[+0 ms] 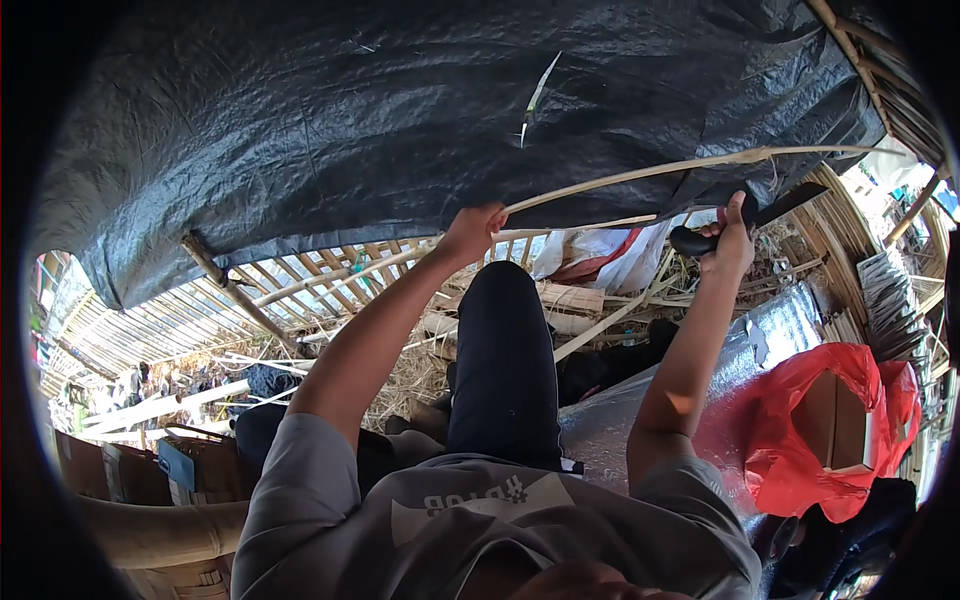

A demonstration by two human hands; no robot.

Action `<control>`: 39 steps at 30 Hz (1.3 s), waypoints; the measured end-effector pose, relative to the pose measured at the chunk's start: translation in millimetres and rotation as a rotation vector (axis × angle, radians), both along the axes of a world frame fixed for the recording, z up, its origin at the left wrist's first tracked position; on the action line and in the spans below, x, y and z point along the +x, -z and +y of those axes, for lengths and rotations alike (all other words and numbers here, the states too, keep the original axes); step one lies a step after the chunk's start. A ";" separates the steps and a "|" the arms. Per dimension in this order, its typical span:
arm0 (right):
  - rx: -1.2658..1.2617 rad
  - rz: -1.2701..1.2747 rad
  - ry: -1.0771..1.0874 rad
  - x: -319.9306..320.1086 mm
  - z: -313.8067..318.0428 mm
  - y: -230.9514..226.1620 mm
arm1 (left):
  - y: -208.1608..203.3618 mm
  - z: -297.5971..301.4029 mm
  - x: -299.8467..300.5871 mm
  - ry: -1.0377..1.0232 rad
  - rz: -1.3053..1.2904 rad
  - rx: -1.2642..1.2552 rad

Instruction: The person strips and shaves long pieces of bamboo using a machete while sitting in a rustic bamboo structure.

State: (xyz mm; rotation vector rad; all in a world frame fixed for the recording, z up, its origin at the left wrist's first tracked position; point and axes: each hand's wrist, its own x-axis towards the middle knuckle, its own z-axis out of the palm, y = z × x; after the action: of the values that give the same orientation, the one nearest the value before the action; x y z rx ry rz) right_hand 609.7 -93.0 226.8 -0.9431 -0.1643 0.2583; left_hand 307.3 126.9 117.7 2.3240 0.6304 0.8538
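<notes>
My left hand (474, 234) is closed round one end of a long, thin bamboo strip (640, 173). From my fist the strip arcs to the right, passing above the knife. My right hand (732, 245) grips the black handle of a large knife (795, 203), whose dark, broad blade points up and to the right. Blade and strip look apart, though their exact distance is hard to judge. Below my hands my bent knee (505, 350) rises in dark trousers. Whether the strip continues behind my left fist, I cannot tell.
A black tarp (350, 130) spans the far side, above a bamboo slat fence (180, 325). Cut bamboo pieces (570, 297) and shavings lie near my knee. On the right, a red plastic bag (790, 440) holding a box rests by a silvery sheet (640, 420).
</notes>
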 end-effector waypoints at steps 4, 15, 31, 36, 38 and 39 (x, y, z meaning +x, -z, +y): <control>-0.011 -0.044 -0.272 -86.7 38.6 -10.4 | 64.8 -7.4 -50.2 -0.107 -0.032 -0.123; -0.041 -0.104 -1.018 -308.2 156.3 15.1 | 168.7 -26.5 -153.0 -0.407 -0.209 -0.271; -0.130 -0.289 -1.512 -505.3 222.3 67.5 | -201.8 -33.3 -347.2 -0.652 -0.655 0.419; -0.089 -0.471 -1.602 -538.7 231.2 57.2 | -288.7 -40.7 -373.9 -0.611 -0.599 0.150; -0.088 -0.616 -1.597 -545.8 230.4 46.7 | -303.3 -39.5 -387.8 -0.599 -0.638 0.156; -0.092 -0.687 -1.590 -548.3 227.1 39.2 | -307.9 -40.0 -394.6 -0.577 -0.653 0.174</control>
State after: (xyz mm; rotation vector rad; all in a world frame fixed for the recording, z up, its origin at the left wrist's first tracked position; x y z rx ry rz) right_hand 61.4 134.2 187.6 -0.7709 -1.5601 1.3948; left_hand -87.3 87.0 425.6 1.8265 0.9584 1.8845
